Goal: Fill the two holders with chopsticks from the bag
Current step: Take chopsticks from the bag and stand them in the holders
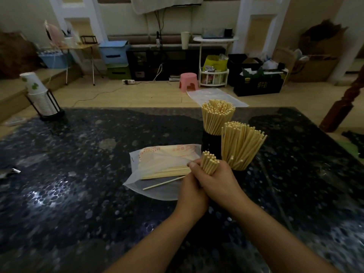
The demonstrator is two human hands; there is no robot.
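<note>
Left of the fingers the bag holds spare chopsticks, both the left hand and right hand clasp a small bundle, and the crammed near holder beyond might jam or spill sticks.

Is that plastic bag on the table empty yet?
Not empty. The bag lies flat with several chopsticks still inside, and one loose stick rests on its near edge.
</note>
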